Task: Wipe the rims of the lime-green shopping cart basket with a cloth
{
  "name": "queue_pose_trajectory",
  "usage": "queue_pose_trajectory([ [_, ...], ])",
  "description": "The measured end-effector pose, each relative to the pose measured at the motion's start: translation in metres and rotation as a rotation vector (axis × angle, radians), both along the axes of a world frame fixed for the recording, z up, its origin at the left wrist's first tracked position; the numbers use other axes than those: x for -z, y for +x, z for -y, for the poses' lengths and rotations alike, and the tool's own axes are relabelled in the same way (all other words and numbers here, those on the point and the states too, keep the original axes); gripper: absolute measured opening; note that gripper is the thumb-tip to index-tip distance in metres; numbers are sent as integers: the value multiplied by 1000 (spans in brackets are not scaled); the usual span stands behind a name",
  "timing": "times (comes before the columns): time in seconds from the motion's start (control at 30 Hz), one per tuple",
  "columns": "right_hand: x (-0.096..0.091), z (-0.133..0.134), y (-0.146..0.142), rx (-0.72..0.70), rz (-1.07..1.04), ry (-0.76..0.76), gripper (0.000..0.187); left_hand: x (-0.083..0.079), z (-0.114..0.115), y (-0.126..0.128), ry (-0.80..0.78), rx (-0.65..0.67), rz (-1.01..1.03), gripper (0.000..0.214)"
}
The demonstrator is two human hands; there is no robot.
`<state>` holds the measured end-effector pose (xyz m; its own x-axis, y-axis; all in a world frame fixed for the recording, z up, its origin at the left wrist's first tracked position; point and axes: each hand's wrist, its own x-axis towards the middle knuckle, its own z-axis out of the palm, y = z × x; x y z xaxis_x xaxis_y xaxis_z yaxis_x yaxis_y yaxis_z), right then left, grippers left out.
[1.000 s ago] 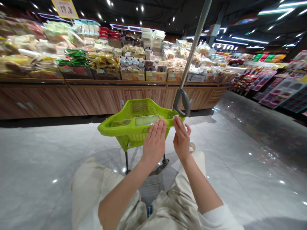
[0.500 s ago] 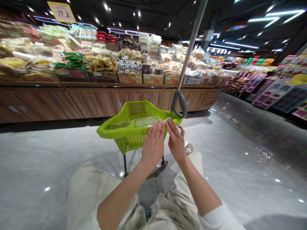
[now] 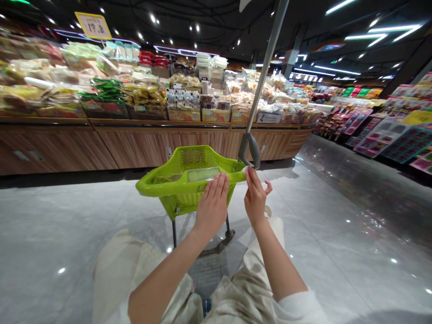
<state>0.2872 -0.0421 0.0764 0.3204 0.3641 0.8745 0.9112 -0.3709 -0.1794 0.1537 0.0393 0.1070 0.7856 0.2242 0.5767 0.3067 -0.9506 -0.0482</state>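
Observation:
A lime-green shopping basket (image 3: 158,185) on a wheeled stand is in front of me on the shiny floor. My left hand (image 3: 212,208) lies flat with fingers stretched against the basket's near rim, beside a pale green flat package (image 3: 203,173) lying in the basket. My right hand (image 3: 255,196) is raised at the basket's right corner, thumb and forefinger pinched on a small whitish bit I cannot make out, just under the grey loop handle (image 3: 249,150) of a long grey pole (image 3: 266,63) that rises up and to the right.
A long wooden display counter (image 3: 135,139) piled with packaged foods runs across the back, with a yellow price sign (image 3: 93,25) above. Shelves with colourful trays (image 3: 384,135) line the right aisle. Glossy grey floor (image 3: 337,225) spreads all around. My light trousers (image 3: 222,288) fill the bottom.
My right hand rose slightly toward the loop handle and its fingers closed into a pinch. The view shifted a little; my left hand stayed on the basket rim.

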Motion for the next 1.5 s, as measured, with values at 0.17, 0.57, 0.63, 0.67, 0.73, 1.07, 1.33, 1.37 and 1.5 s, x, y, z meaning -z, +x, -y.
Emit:
queue_pose_trajectory([
  [0.17, -1, -5, -13, -105, 27, -89, 69, -2, -1, -1, 5, 30, 0, 81],
  [0.57, 7, 4, -6, -176, 87, -145, 73, 0, 0, 0, -15, 38, 4, 84],
  [0.63, 9, 6, -1, -143, 91, -126, 73, 0, 0, 0, -16, 37, -1, 85],
  [0.67, 9, 7, 2, -100, 75, -85, 72, 0, 0, 0, -16, 35, -6, 86],
  [0.73, 10, 6, 7, -20, 20, 14, 70, 0, 0, 0, -16, 28, -14, 86],
  [1.07, 11, -1, 2, -36, 0, -2, 72, 1, 0, 0, 9, 5, -27, 85],
  [1.33, 9, -6, -5, -181, 80, -91, 72, 4, 1, 0, 2, -11, -2, 81],
  [1.37, 9, -5, -4, -145, 66, -70, 72, 4, 1, 0, 3, -12, -1, 80],
  [1.5, 7, -5, -3, 8, -53, 66, 70, 3, 2, 0, 5, -10, -10, 81],
])
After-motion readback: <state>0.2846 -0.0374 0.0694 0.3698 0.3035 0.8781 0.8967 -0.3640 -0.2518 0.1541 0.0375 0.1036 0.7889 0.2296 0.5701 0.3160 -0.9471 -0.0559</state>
